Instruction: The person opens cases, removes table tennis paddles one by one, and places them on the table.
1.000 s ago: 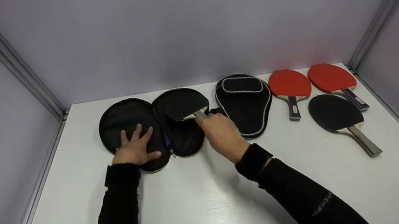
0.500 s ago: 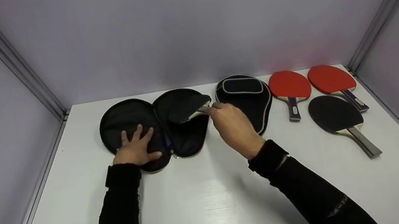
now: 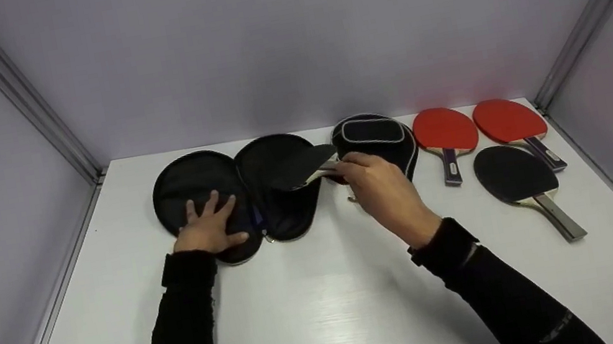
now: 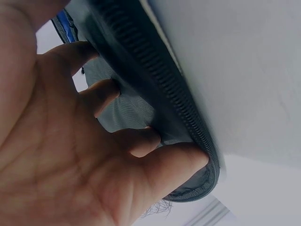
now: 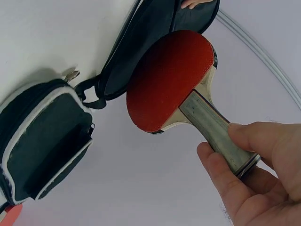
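My right hand (image 3: 389, 192) pinches the grey handle of a table tennis paddle (image 3: 302, 166), which is tilted above the right half of an unzipped black case (image 3: 290, 222). Its black side shows in the head view; in the right wrist view the paddle (image 5: 174, 80) turns its red side to the camera. My left hand (image 3: 205, 229) lies with fingers spread on the case's left half. In the left wrist view these fingers (image 4: 174, 162) rest on the dark fabric inside the zipper edge (image 4: 164, 84).
A second black case (image 3: 369, 132) with white piping lies right of the open one, partly behind my right hand. Further right lie two red paddles, one at the back (image 3: 444, 129) and one at the corner (image 3: 508, 117), plus a black paddle (image 3: 514, 170). Walls enclose the white table (image 3: 320, 321).
My right hand has moved right, drawing the paddle away from the open case and tilting it more. The left hand has stayed in place.
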Demonstrator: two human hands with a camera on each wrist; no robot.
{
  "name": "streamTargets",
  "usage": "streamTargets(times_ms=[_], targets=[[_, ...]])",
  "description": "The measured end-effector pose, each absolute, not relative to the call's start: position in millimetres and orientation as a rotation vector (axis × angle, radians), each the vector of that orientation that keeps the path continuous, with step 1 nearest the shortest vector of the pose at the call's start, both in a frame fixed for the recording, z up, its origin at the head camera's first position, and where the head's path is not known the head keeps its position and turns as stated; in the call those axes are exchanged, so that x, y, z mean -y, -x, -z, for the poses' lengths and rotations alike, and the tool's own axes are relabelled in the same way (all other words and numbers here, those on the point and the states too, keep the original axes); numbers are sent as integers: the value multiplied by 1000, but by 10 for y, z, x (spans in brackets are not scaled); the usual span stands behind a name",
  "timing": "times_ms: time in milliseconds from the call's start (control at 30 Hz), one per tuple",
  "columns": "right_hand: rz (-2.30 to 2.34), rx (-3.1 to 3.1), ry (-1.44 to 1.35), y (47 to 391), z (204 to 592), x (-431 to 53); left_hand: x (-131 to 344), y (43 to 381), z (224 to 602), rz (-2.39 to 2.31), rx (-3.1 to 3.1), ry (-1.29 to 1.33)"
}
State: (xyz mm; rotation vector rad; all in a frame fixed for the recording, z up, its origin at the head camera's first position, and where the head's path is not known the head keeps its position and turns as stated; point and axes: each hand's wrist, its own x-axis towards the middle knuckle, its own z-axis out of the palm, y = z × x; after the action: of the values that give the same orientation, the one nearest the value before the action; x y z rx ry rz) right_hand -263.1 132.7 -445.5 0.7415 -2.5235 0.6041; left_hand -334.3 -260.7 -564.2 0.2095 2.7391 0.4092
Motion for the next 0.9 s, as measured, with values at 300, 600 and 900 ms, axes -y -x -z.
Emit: streamTargets(times_ms=[300,600,900], targets=[[-600,2508,-674,2469,4365,-1680,2617,3358,5639,-413,-2733,-206],[-583,2494,-607,2284,4299,-2064,2624,3348,5644,-420,-2750,-227],[-565,2417,-555,2081,4243,-2424,2633,3390,5670,-404,-2726,-220]])
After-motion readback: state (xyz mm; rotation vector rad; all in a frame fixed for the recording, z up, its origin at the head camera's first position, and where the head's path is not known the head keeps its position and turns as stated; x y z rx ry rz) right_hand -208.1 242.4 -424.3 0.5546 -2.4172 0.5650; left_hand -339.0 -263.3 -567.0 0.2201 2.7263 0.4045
